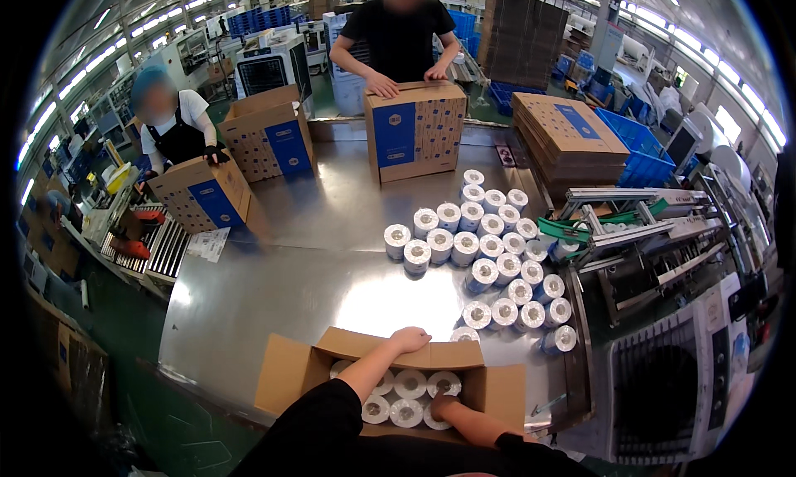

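Note:
An open cardboard carton stands at the table's near edge, its flaps folded outward. Inside it, white paper rolls stand upright in rows. My left hand is at the top edge of the carton's far flap, fingers curled over it. Down in the carton's right side, my right hand is closed at a roll in the near right corner; its fingertips are partly hidden. Past the carton, to the right, many wrapped rolls with blue-and-white sides stand on the metal table.
A co-worker across the table has both hands on a closed printed carton. At left another person handles a carton beside a roller conveyor. Flattened cartons are stacked at far right, near a blue crate and a metal-railed machine.

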Demonstrator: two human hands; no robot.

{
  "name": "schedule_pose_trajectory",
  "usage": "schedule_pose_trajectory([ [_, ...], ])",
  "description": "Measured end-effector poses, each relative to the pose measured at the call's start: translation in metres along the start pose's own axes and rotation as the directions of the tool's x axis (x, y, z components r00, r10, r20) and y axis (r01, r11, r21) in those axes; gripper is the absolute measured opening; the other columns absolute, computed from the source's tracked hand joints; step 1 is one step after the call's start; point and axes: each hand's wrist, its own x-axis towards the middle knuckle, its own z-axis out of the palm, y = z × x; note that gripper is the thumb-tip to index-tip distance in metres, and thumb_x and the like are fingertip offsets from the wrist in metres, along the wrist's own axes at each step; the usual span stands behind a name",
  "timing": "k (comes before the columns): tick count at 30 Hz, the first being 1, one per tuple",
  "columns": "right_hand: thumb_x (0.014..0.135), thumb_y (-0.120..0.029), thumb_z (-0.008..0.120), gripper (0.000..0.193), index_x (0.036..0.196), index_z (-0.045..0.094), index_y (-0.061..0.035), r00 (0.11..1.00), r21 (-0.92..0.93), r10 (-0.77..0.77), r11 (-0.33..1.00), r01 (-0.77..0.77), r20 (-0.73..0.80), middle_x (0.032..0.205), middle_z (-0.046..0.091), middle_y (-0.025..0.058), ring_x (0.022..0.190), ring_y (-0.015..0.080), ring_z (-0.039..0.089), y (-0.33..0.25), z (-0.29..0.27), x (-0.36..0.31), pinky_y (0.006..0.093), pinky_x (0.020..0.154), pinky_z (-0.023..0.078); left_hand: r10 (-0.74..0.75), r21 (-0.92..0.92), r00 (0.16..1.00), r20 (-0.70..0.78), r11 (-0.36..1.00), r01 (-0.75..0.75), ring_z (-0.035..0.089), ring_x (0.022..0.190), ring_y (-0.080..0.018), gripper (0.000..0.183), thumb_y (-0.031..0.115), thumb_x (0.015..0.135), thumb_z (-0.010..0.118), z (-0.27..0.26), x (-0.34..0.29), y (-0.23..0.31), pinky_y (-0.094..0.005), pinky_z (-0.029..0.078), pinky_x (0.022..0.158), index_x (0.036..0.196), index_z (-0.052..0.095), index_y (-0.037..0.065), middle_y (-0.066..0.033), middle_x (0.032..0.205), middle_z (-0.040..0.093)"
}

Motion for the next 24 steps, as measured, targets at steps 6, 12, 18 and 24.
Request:
schedule_pose_trajectory([
  [6, 0.082, -0.019, 0.059, 0.093, 0.144, -0.001, 0.0157, 0.999, -0.008, -0.012, 1.000, 0.012, 0.033, 0.121, 0.059, 0.0299, 0.109, 0.0364, 0.062, -0.003, -0.003, 0.002, 0.0426, 0.092, 0.049, -0.029, 0.025, 0.999, -0.032, 0.999, 0.030, 0.058, 0.112, -0.0325, 0.047, 0.044, 0.093, 0.045, -0.006, -0.003, 0.004, -0.0397, 0.044, 0.097, 0.115, 0.066, 0.008, -0.0143, 0.119, 0.064],
  [12, 0.081, -0.020, 0.060, 0.095, 0.143, -0.002, 0.0170, 0.999, -0.024, -0.037, 0.999, 0.037, 0.000, 0.121, 0.059, 0.0311, 0.108, 0.0372, 0.063, -0.001, 0.005, 0.011, 0.0440, 0.092, 0.048, -0.031, -0.001, 0.999, -0.030, 1.000, 0.031, 0.058, 0.112, -0.0323, 0.046, 0.044, 0.093, 0.045, -0.006, -0.006, 0.004, -0.0398, 0.045, 0.097, 0.115, 0.066, 0.009, -0.0139, 0.119, 0.064],
  [18, 0.081, -0.020, 0.060, 0.093, 0.144, 0.001, 0.0167, 1.000, 0.053, 0.009, 0.999, -0.010, 0.007, 0.125, 0.056, 0.0311, 0.110, 0.0371, 0.062, -0.004, -0.005, 0.002, 0.0446, 0.093, 0.048, -0.024, 0.004, 0.999, -0.046, 1.000, 0.024, 0.059, 0.110, -0.0333, 0.046, 0.043, 0.093, 0.044, -0.008, -0.008, 0.006, -0.0400, 0.045, 0.097, 0.114, 0.066, 0.008, -0.0147, 0.117, 0.064],
  [24, 0.089, -0.038, 0.056, 0.060, 0.134, 0.048, 0.0010, 0.928, 0.110, -0.359, 0.923, 0.369, -0.097, 0.123, 0.060, 0.0226, 0.112, 0.0361, 0.059, -0.008, -0.045, -0.043, 0.0437, 0.094, 0.047, 0.146, 0.217, 0.987, 0.070, 0.963, -0.158, 0.062, 0.102, -0.0369, 0.039, 0.030, 0.094, 0.039, 0.010, 0.014, -0.006, -0.0458, 0.046, 0.093, 0.105, 0.067, 0.005, -0.0210, 0.110, 0.065],
])
